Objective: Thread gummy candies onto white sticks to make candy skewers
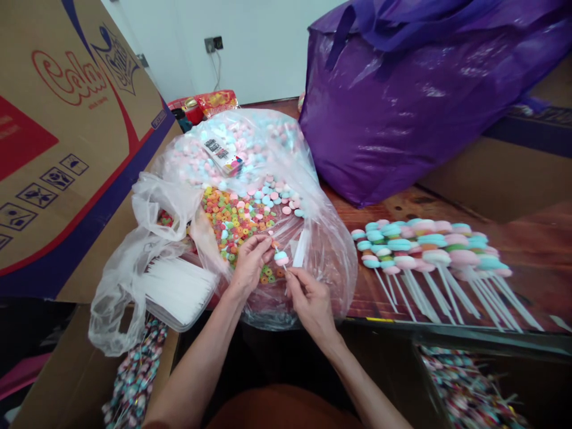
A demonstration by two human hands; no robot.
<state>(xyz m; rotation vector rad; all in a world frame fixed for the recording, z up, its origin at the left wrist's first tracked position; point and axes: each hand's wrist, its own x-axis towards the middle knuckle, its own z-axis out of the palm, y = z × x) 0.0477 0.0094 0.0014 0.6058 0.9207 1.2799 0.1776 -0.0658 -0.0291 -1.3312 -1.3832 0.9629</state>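
Note:
Pinched in my right hand [311, 293] is a thin white stick with a pink, white and blue marshmallow [281, 258] threaded at its upper part. Just above that marshmallow, the thumb and fingers of my left hand [254, 260] close on a small orange gummy ring [275, 244] at the stick's tip. Beneath both hands lies a clear plastic bag [330, 262]. Loose gummy rings [241, 217] in orange, green and yellow are heaped on it, with pink and blue marshmallows [272, 193] behind. A few white sticks [300, 249] rest beside my right hand.
Finished candy skewers [429, 244] lie in rows at the right. White sticks [179, 289] fill a plastic tub at the left. A printed carton [89, 149] and a purple bag [393, 113] flank the table. Boxes below hold wrapped skewers [469, 381]. A card stack [222, 156] lies on the bag.

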